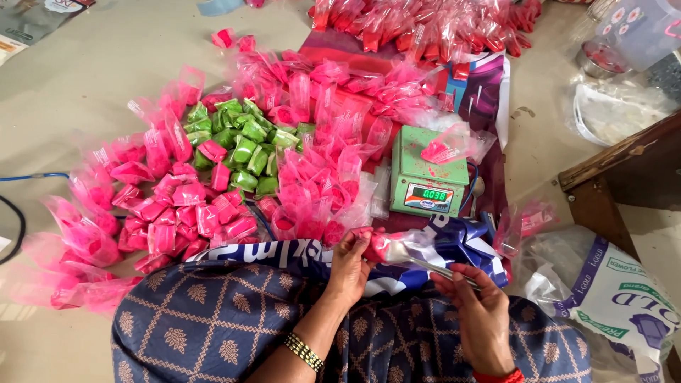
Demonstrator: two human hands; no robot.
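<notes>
Pale floor (92, 78) spreads under everything. Near the middle, a small clear packet of pink powder (379, 246) sits pinched in the closed grip of the left hand (349, 266), over the lap. Just right, the right hand (477, 306) closes on a thin metal tool (443, 270). Beyond stands a green scale (428, 174) carrying another pink packet (441, 149); heaps of pink packets (170, 206) and green packets (241, 142) lie left.

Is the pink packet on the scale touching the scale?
Touching. The head view shows the pink packet lying directly on the green scale top, no gap.
</notes>
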